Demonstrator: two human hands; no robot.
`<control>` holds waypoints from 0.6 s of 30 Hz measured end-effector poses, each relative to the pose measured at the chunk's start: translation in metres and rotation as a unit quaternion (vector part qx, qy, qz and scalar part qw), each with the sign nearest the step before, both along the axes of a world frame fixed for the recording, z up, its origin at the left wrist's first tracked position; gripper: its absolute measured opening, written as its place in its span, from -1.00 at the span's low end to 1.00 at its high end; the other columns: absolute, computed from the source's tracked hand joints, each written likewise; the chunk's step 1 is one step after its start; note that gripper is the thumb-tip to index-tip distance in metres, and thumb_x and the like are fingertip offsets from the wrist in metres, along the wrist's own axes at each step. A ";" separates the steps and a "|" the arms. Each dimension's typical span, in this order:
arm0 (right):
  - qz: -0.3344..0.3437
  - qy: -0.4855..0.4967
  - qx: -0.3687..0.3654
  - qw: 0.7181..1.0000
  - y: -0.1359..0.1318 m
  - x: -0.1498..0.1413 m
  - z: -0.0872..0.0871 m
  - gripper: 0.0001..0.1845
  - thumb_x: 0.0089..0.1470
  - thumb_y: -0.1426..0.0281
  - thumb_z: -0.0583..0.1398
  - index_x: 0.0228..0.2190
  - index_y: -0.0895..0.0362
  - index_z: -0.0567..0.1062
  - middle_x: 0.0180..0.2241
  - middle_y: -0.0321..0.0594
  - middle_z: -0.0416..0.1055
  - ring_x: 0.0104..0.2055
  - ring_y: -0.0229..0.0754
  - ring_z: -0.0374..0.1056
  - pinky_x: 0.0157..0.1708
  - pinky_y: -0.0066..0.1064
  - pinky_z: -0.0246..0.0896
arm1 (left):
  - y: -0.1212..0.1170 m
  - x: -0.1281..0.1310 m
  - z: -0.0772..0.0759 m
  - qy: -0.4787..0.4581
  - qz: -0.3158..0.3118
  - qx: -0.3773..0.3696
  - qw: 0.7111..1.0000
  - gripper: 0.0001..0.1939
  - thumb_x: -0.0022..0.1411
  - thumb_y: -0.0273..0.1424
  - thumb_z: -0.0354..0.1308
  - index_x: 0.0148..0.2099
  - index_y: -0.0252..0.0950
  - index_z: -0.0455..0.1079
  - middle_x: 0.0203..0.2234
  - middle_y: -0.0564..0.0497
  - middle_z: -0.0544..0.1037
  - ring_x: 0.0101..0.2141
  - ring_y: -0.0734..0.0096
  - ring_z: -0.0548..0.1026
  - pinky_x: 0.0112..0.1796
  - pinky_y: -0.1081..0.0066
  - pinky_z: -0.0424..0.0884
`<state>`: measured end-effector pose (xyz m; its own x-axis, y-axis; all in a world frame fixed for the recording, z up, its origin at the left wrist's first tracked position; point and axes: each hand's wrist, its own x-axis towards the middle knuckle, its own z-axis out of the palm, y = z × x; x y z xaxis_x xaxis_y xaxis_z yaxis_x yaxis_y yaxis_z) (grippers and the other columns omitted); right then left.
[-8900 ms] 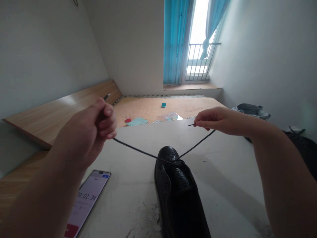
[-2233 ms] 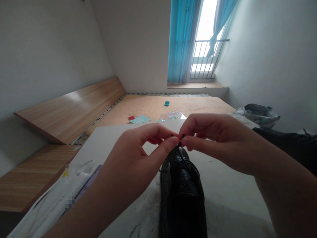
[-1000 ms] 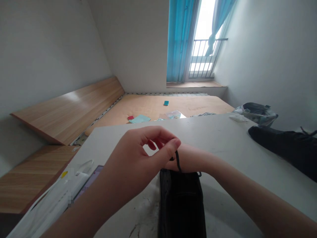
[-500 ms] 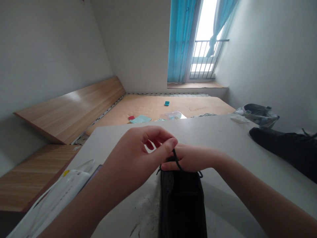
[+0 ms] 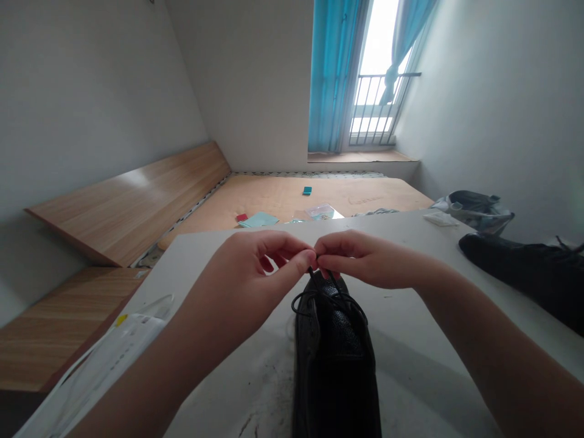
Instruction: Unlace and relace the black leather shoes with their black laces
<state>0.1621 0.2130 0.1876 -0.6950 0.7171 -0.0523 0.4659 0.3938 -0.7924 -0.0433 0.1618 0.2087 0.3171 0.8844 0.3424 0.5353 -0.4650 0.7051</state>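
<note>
A black shoe [image 5: 337, 371] stands on the white table with its toe pointing away from me. Thin black shoelace [image 5: 303, 298] loops lie over its tongue and eyelets. Above the toe, my left hand [image 5: 269, 267] pinches a strand of the lace between thumb and forefinger. My right hand [image 5: 360, 258] is closed in a pinch right beside it, and a lace strand runs down from its fingertips. The fingertips of both hands nearly touch. How the strands run between the fingertips is hidden.
Another black shoe [image 5: 524, 277] lies on the white table [image 5: 410, 340] at the right, near a small white packet [image 5: 440, 219] and a bag [image 5: 479, 210]. A white power strip [image 5: 123, 347] is at the left. Beyond the table is a bed [image 5: 274, 188].
My right hand has lifted off the shoe's lacing to meet my left fingertips and now pinches a lace strand. The shoe's tongue and lace loops have come into view.
</note>
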 end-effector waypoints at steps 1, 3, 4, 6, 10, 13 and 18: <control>0.001 0.020 -0.014 1.000 0.000 0.002 0.003 -0.76 0.22 0.25 0.10 -0.35 0.15 0.45 -0.43 -0.31 0.37 -0.38 -0.26 0.27 -0.34 -0.35 0.19 | 0.000 0.000 0.000 0.000 0.007 0.001 1.000 -0.85 0.24 -0.35 0.17 -0.28 -0.14 0.59 -0.50 0.18 0.61 -0.47 0.51 0.47 -0.53 0.54 0.27; 0.003 0.064 -0.031 0.997 -0.001 0.005 0.007 -0.72 0.21 0.21 0.12 -0.38 0.16 0.44 -0.45 -0.30 0.38 -0.40 -0.27 0.28 -0.36 -0.37 0.18 | 0.000 0.001 0.000 -0.001 0.019 0.001 1.000 -0.85 0.24 -0.33 0.19 -0.26 -0.13 0.60 -0.49 0.18 0.62 -0.48 0.51 0.47 -0.52 0.54 0.26; -0.003 0.087 -0.037 0.996 -0.001 0.006 0.009 -0.71 0.21 0.21 0.13 -0.39 0.17 0.44 -0.47 -0.30 0.39 -0.42 -0.29 0.28 -0.39 -0.39 0.15 | 0.000 0.001 0.000 -0.001 0.024 -0.001 1.000 -0.86 0.23 -0.32 0.19 -0.26 -0.13 0.60 -0.49 0.18 0.62 -0.48 0.50 0.48 -0.52 0.53 0.27; -0.014 0.128 -0.053 0.990 -0.003 0.005 0.010 -0.73 0.21 0.22 0.14 -0.39 0.17 0.44 -0.49 -0.32 0.39 -0.47 -0.33 0.25 -0.46 -0.44 0.09 | 0.000 0.002 0.000 -0.003 0.028 -0.003 1.000 -0.86 0.23 -0.30 0.20 -0.25 -0.13 0.60 -0.49 0.18 0.62 -0.47 0.49 0.49 -0.50 0.52 0.28; 0.015 0.169 -0.076 0.983 -0.006 0.003 0.010 -0.79 0.23 0.26 0.14 -0.34 0.15 0.43 -0.47 -0.34 0.40 -0.45 -0.35 0.26 -0.47 -0.47 0.09 | 0.001 0.004 -0.001 -0.012 0.020 -0.001 1.000 -0.85 0.23 -0.29 0.20 -0.25 -0.12 0.61 -0.46 0.17 0.64 -0.45 0.46 0.50 -0.48 0.50 0.30; 0.030 0.150 -0.062 0.986 -0.007 0.003 0.009 -0.73 0.23 0.22 0.14 -0.37 0.16 0.43 -0.47 -0.32 0.38 -0.43 -0.32 0.29 -0.43 -0.44 0.16 | 0.002 0.004 -0.002 -0.027 0.037 0.004 0.999 -0.84 0.21 -0.27 0.22 -0.23 -0.13 0.61 -0.45 0.15 0.65 -0.50 0.47 0.48 -0.51 0.49 0.29; 0.031 0.122 -0.045 0.991 -0.006 0.002 0.010 -0.66 0.19 0.14 0.16 -0.43 0.17 0.44 -0.49 -0.32 0.35 -0.43 -0.30 0.27 -0.45 -0.42 0.14 | 0.001 0.004 -0.004 -0.051 0.046 0.006 0.998 -0.87 0.18 -0.29 0.24 -0.28 -0.14 0.62 -0.47 0.15 0.64 -0.53 0.49 0.46 -0.52 0.51 0.30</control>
